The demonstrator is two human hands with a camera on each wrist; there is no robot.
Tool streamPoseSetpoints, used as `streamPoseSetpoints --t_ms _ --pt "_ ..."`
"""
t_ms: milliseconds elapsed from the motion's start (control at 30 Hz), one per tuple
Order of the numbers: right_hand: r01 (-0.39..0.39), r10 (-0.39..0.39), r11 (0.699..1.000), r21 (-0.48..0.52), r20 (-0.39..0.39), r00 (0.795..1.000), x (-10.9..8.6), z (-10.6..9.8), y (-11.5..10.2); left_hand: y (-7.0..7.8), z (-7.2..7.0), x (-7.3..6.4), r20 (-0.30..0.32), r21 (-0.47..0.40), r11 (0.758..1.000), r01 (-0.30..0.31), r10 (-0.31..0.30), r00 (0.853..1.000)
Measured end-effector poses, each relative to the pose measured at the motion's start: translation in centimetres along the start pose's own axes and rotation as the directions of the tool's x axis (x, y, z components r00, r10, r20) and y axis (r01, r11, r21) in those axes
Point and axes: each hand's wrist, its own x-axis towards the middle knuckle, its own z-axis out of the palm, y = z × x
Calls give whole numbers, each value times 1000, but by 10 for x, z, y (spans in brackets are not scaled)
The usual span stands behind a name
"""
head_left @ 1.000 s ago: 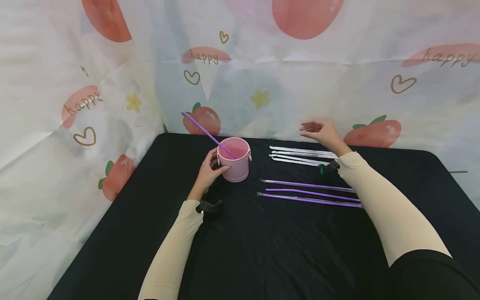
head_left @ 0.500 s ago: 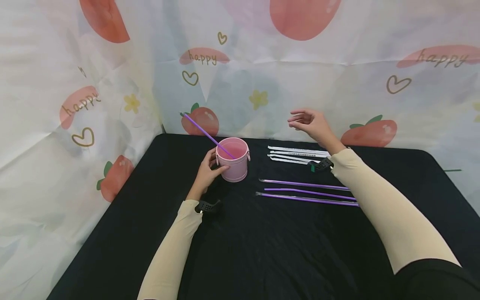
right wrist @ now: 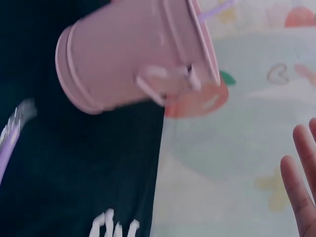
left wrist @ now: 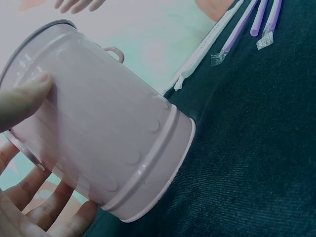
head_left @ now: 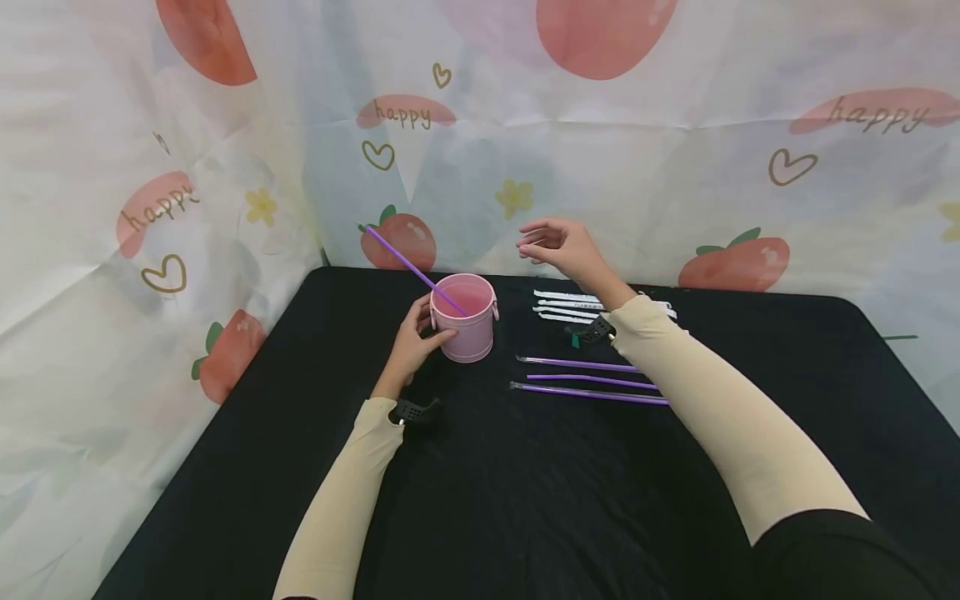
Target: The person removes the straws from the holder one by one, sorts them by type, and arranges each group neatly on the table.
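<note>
A small pink bucket (head_left: 468, 337) with side handles stands upright on the black-covered table. My left hand (head_left: 408, 346) holds its left side; the left wrist view shows the thumb (left wrist: 24, 101) on the wall and the fingers around the far side. One purple drinking straw (head_left: 397, 254) leans out of the bucket to the left. Raised behind and to the right of the bucket, my right hand (head_left: 562, 246) has loosely bent fingers and holds nothing. In the right wrist view, two of its fingers (right wrist: 296, 190) look straight, apart from the bucket.
To the right of the bucket lie three purple straws (head_left: 585, 394), at least two in clear wrappers. Behind them is a row of several white paper-wrapped straws (head_left: 562, 305). My right forearm partly covers both groups. A printed cloth (head_left: 637, 175) hangs along the table's (head_left: 570, 500) back edge.
My right hand has moved left, from above the white straws' right part toward the bucket. The left hand stays on the bucket, which has not moved.
</note>
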Motion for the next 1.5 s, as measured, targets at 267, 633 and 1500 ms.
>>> streamPoseSetpoints --t_ms 267,633,1500 --pt "32 -31 999 -5 44 999 7 34 -9 3 -2 1 5 53 999 -1 1 1000" --pt "45 -42 999 -24 105 994 11 73 -10 7 -10 5 50 74 997 1 -5 999" --pt "12 18 982 -189 156 988 23 118 -3 12 -8 6 79 87 996 36 -43 996"
